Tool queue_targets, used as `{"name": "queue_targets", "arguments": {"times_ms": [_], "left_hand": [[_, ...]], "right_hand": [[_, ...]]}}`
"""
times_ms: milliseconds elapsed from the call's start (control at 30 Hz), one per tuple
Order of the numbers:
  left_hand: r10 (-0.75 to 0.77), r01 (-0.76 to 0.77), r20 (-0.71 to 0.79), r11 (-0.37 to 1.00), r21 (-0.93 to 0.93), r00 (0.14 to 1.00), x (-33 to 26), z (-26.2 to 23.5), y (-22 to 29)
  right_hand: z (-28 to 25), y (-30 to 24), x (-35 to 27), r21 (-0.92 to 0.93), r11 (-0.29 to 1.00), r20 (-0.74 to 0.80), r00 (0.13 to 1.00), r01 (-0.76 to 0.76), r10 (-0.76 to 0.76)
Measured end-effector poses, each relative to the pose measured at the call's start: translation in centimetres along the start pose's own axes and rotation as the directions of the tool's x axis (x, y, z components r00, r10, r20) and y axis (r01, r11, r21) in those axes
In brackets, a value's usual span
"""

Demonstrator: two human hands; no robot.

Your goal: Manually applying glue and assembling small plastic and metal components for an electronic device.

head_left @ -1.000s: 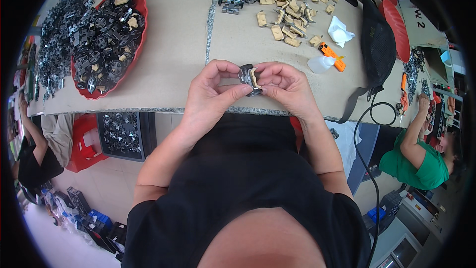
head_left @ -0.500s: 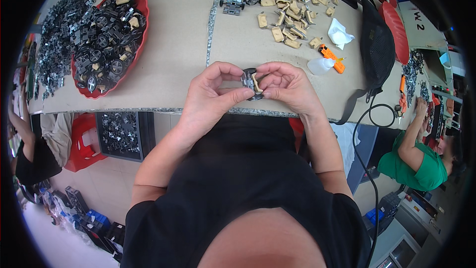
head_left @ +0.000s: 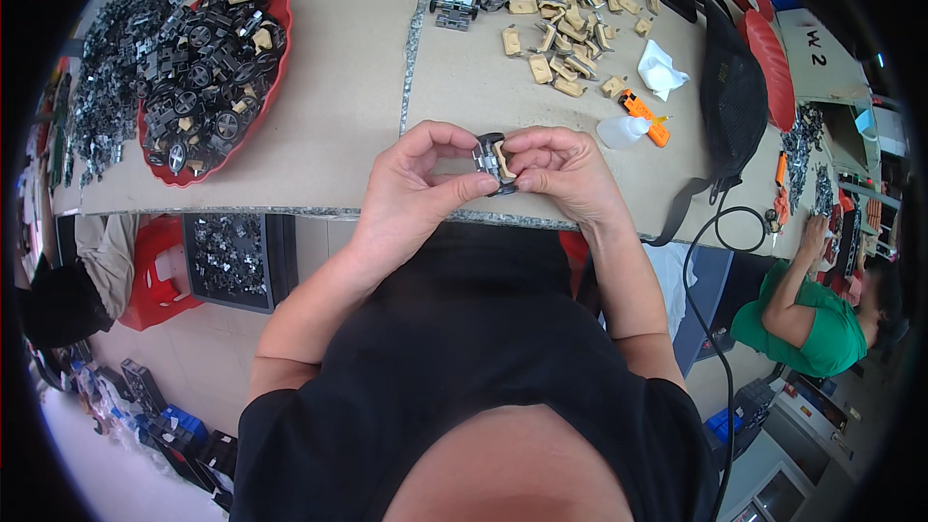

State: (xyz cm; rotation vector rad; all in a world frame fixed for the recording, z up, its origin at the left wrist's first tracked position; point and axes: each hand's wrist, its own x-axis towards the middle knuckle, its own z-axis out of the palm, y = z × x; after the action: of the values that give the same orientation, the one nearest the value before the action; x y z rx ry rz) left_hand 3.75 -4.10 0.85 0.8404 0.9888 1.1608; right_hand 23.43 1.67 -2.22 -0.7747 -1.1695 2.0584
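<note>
Over the table's near edge, my left hand [head_left: 414, 179] pinches a small toy car chassis [head_left: 486, 157], grey metal with black wheels, between thumb and fingers. My right hand [head_left: 568, 172] is closed at its other side, fingers on a tan plastic part [head_left: 503, 160] that lies against the chassis. The fingertips partly cover where the two pieces meet. Farther back lie a heap of similar tan parts [head_left: 565, 34] and a lone wheeled chassis [head_left: 453, 10].
To the left, a red scalloped tray [head_left: 280, 53] is heaped with wheeled chassis, beside loose grey metal parts [head_left: 101, 87]. Rightward are a small white bottle [head_left: 623, 131], an orange tool [head_left: 646, 116], crumpled white tissue [head_left: 662, 70] and a black bag [head_left: 732, 87]. A co-worker in green [head_left: 807, 319] sits at right.
My hands and the chassis have barely moved; the chassis is tilted slightly, showing more of its metal face. At right, the co-worker's arm and head have shifted.
</note>
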Motion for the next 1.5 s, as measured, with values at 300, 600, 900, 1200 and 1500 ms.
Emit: {"name": "queue_targets", "arguments": {"times_ms": [300,600,900,1200,1500], "left_hand": [[0.012,-0.013,-0.017,1.000,-0.019,1.000,-0.3,-0.1,-0.3],[-0.005,0.004,-0.058,1.000,-0.024,0.998,-0.5,0.3,-0.5],[0.095,-0.096,-0.051,0.995,-0.024,0.994,-0.6,0.4,-1.1],[0.132,-0.129,-0.047,0.990,0.055,0.990,-0.8,0.2,-1.3],[0.151,-0.152,-0.026,0.988,-0.002,0.988,-0.6,-0.1,-1.8]], "right_hand": [[0.3,-0.5,-0.2,-0.143,0.988,0.087,0.995,0.065,-0.052],[0.4,0.2,-0.6,-0.159,0.983,0.050,0.995,0.088,-0.081],[0.6,0.2,-0.4,-0.176,0.979,0.057,0.994,0.102,-0.093],[0.8,0.1,-0.4,-0.276,0.953,0.083,0.991,0.124,-0.105],[0.9,0.0,-0.5,-0.248,0.965,0.062,0.996,0.080,-0.067]]}}
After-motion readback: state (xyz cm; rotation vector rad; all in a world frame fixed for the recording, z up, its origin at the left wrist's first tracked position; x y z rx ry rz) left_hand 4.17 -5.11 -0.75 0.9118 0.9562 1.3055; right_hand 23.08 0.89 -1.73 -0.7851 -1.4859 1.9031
